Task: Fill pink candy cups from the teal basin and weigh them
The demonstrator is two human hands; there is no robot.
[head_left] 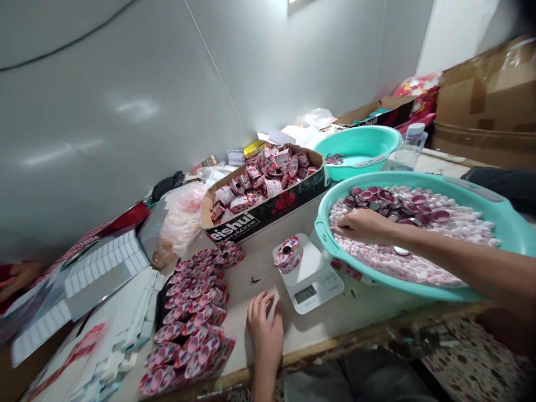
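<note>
My left hand [264,329] lies on the table just left of the white digital scale [312,282], its fingers stretched out and holding nothing. On the scale's plate stands one red-and-pink printed container [288,254] with a dark round opening on top. My right hand [362,225] is inside the large turquoise basin [419,180], near its left rim, fingers curled together over small white-and-pink candies [372,257]. What those fingers hold is hidden. Beside that hand, a heap of purple-and-silver round lids [389,204] rests on the candies.
Left of the scale, several printed containers [203,318] stand in rows. Behind them is a black cardboard tray [268,215] full of similar containers. A second turquoise basin [358,146] holds a few lids, next to a clear bottle [409,148]. Paper sheets [100,279] lie far left.
</note>
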